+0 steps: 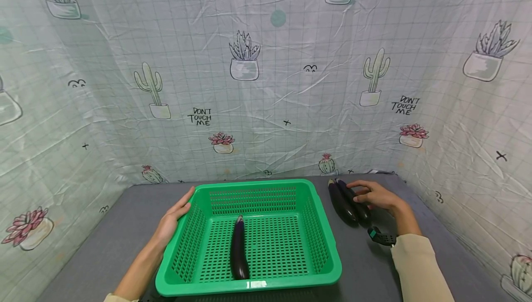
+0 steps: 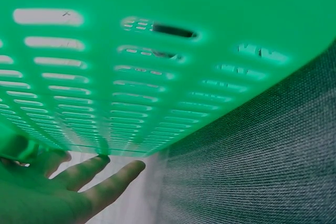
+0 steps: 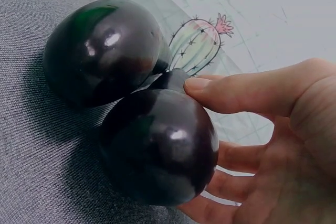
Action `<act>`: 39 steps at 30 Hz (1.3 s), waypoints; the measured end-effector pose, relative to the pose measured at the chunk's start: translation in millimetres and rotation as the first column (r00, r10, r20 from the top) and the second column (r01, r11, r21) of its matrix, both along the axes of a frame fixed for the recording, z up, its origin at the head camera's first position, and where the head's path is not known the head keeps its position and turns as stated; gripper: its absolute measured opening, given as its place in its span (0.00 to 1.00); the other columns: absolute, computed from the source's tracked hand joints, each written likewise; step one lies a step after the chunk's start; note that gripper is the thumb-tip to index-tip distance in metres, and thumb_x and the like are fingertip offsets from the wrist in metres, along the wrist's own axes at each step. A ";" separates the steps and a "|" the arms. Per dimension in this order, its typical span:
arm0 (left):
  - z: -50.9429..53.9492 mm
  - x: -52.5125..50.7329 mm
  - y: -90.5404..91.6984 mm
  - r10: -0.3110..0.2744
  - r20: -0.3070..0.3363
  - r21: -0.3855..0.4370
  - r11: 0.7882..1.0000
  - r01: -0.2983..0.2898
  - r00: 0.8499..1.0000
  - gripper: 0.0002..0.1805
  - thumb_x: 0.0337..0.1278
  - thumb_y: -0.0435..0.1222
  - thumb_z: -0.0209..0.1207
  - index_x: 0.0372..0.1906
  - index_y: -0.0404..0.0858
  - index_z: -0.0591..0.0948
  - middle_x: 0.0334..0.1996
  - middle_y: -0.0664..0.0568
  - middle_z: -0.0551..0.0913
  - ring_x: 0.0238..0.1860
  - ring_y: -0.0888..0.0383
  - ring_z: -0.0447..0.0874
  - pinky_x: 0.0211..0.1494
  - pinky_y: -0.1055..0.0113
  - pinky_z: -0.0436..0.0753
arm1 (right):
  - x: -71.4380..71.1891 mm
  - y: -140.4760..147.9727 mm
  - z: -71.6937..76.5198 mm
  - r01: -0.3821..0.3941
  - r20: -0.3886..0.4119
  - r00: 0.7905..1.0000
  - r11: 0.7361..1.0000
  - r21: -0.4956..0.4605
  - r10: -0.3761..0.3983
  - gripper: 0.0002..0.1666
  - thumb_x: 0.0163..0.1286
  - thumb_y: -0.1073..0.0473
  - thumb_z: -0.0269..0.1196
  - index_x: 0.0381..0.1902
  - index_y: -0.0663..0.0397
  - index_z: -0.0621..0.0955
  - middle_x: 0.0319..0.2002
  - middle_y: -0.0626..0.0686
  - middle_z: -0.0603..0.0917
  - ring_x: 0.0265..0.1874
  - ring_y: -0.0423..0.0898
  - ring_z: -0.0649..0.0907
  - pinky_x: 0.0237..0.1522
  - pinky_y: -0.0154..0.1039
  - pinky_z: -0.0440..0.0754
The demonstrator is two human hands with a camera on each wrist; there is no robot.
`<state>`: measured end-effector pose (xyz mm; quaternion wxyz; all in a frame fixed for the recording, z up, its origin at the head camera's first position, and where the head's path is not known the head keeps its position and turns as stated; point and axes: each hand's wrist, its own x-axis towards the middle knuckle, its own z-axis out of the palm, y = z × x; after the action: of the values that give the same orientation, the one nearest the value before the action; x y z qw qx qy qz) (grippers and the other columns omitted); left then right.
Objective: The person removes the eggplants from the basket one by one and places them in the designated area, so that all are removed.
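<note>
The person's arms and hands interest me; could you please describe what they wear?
The left hand and right hand are ungloved. The right sleeve is plain cream; a matching left cuff just shows. A black band with a green patch sits at the right wrist.

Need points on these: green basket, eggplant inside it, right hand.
Green basket (image 1: 208, 288): head view, front rim.
Eggplant inside it (image 1: 238, 251): head view, middle of its body.
Right hand (image 1: 379, 196): head view, back of the hand.

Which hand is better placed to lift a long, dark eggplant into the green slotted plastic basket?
Probably the right hand: it holds the rightmost eggplant, while the left hand rests against the left side of the basket.
</note>
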<state>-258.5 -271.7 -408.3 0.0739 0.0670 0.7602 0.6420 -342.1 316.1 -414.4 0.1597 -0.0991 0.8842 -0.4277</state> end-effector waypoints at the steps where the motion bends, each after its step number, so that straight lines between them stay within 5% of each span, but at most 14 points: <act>1: -0.2 -0.3 -0.1 -0.001 0.002 0.002 1.000 0.001 1.000 0.34 0.86 0.47 0.37 0.86 0.46 0.43 0.86 0.48 0.37 0.85 0.43 0.37 0.59 0.90 0.69 | -0.1 0.1 -0.1 -0.001 0.001 1.000 1.000 -0.001 0.001 0.34 0.77 0.60 0.61 0.76 0.61 0.67 0.72 0.77 0.68 0.71 0.74 0.70 0.52 0.58 0.86; 20: 0.4 0.2 -0.7 0.009 0.001 -0.026 1.000 -0.009 1.000 0.34 0.86 0.47 0.38 0.86 0.47 0.45 0.86 0.51 0.36 0.85 0.43 0.32 0.59 0.90 0.65 | 1.2 1.6 1.3 -0.010 -0.003 1.000 1.000 -0.006 0.010 0.35 0.74 0.62 0.63 0.75 0.64 0.68 0.67 0.75 0.75 0.68 0.73 0.73 0.51 0.56 0.85; 22: 0.4 -0.1 -0.6 0.011 0.001 -0.033 0.999 -0.011 1.000 0.33 0.86 0.47 0.38 0.86 0.47 0.45 0.86 0.51 0.37 0.85 0.43 0.32 0.68 0.83 0.64 | 1.3 1.3 1.5 -0.011 -0.004 1.000 1.000 -0.009 0.011 0.35 0.73 0.62 0.63 0.75 0.64 0.69 0.66 0.75 0.76 0.67 0.73 0.74 0.50 0.54 0.85; 25: 0.2 0.1 -0.4 0.006 -0.005 -0.034 0.999 -0.006 1.000 0.33 0.86 0.46 0.38 0.86 0.46 0.45 0.86 0.50 0.36 0.85 0.41 0.31 0.83 0.59 0.58 | 0.6 1.1 1.3 -0.011 -0.004 1.000 1.000 -0.015 0.011 0.35 0.73 0.62 0.64 0.74 0.65 0.69 0.64 0.74 0.78 0.65 0.70 0.77 0.48 0.49 0.84; 27: 0.2 0.7 0.1 0.004 -0.013 -0.033 0.999 -0.004 1.000 0.33 0.86 0.44 0.38 0.86 0.44 0.45 0.86 0.48 0.36 0.85 0.39 0.29 0.85 0.42 0.48 | 0.0 1.4 1.1 -0.011 -0.004 1.000 1.000 -0.016 0.011 0.35 0.73 0.62 0.64 0.74 0.64 0.69 0.63 0.73 0.79 0.64 0.69 0.78 0.47 0.48 0.84; 30: 0.1 1.4 0.6 -0.002 -0.021 -0.030 1.000 0.002 1.000 0.33 0.86 0.43 0.38 0.85 0.43 0.44 0.86 0.47 0.35 0.84 0.37 0.28 0.84 0.35 0.42 | -0.3 1.7 1.1 -0.013 -0.002 1.000 1.000 -0.017 0.013 0.34 0.73 0.63 0.64 0.74 0.64 0.69 0.63 0.73 0.79 0.64 0.68 0.78 0.46 0.47 0.84; 32: 0.3 2.2 0.9 -0.002 -0.020 -0.033 0.999 0.001 1.000 0.33 0.86 0.43 0.37 0.85 0.43 0.44 0.86 0.47 0.35 0.84 0.37 0.29 0.85 0.41 0.48 | 0.1 1.8 1.6 -0.016 0.000 1.000 1.000 -0.019 0.016 0.34 0.73 0.63 0.64 0.74 0.64 0.69 0.63 0.73 0.79 0.64 0.68 0.78 0.46 0.47 0.84; 34: 0.4 3.3 1.0 -0.004 -0.016 -0.030 1.000 0.004 1.000 0.33 0.87 0.43 0.37 0.86 0.44 0.44 0.86 0.48 0.35 0.85 0.39 0.30 0.83 0.58 0.58 | 0.6 1.8 2.3 -0.017 0.002 1.000 1.000 -0.024 0.017 0.34 0.73 0.63 0.64 0.74 0.64 0.69 0.63 0.73 0.79 0.64 0.67 0.79 0.46 0.46 0.84; 37: 0.4 4.8 1.1 -0.003 -0.015 -0.030 1.000 0.003 1.000 0.33 0.86 0.44 0.37 0.86 0.45 0.44 0.86 0.48 0.36 0.85 0.40 0.31 0.68 0.82 0.65 | 0.8 2.0 2.6 -0.018 0.004 1.000 1.000 -0.021 0.018 0.34 0.73 0.62 0.64 0.74 0.64 0.70 0.64 0.74 0.78 0.64 0.67 0.79 0.46 0.47 0.84; 39: 0.4 5.6 1.3 -0.003 -0.011 -0.027 1.000 0.003 1.000 0.33 0.87 0.45 0.37 0.86 0.45 0.44 0.86 0.49 0.36 0.85 0.40 0.32 0.66 0.84 0.65 | 0.5 2.4 2.1 -0.020 0.005 1.000 1.000 -0.013 0.020 0.34 0.73 0.62 0.64 0.74 0.64 0.70 0.65 0.74 0.77 0.65 0.69 0.77 0.49 0.52 0.85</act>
<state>-252.9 -270.4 -407.9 0.0715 0.0706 0.7692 0.6311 -341.6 318.4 -412.3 0.1658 -0.1076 0.8800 -0.4319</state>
